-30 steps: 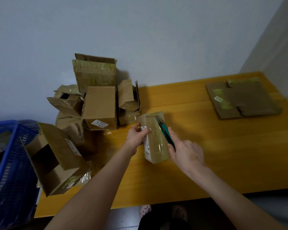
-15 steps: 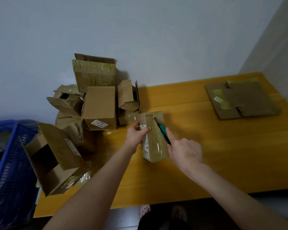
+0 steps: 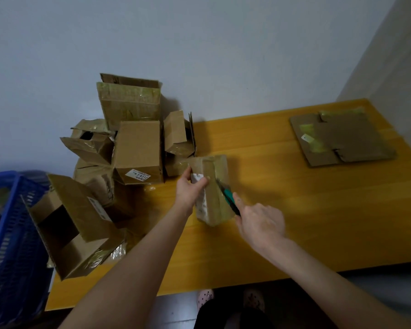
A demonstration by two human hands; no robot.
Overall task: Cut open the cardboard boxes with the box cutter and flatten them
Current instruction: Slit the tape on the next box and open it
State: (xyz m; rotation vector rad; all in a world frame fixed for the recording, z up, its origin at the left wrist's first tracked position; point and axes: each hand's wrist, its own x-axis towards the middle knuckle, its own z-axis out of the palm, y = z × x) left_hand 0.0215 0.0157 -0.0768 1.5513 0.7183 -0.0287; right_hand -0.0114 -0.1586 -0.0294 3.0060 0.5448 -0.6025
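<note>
Yellow wooden table (image 3: 306, 210) set against a pale wall, seen from the head camera. Centre left: a small taped cardboard box (image 3: 220, 167) stood on end, leaning slightly, its lower end down at the table top. The left hand (image 3: 188, 189) gripped the box's upper left edge, thumb lying across a white label on the near face, fingers curled behind. The right hand (image 3: 259, 222) was closed round the handle of a teal box cutter (image 3: 228, 198), forefinger stretched along it; the tool's tip lay against the taped face of the box, near its right edge. Whether the blade had entered the tape could not be told. Far left: a pile of opened cardboard boxes (image 3: 133, 148) against the wall, with one large open box (image 3: 69, 229) tipped on its side at the table's near left corner. Beside that, off the table: a blue plastic crate (image 3: 7, 233). Far right corner: a sheet of flattened cardboard (image 3: 342, 138) lying flat, well apart from both hands.
</note>
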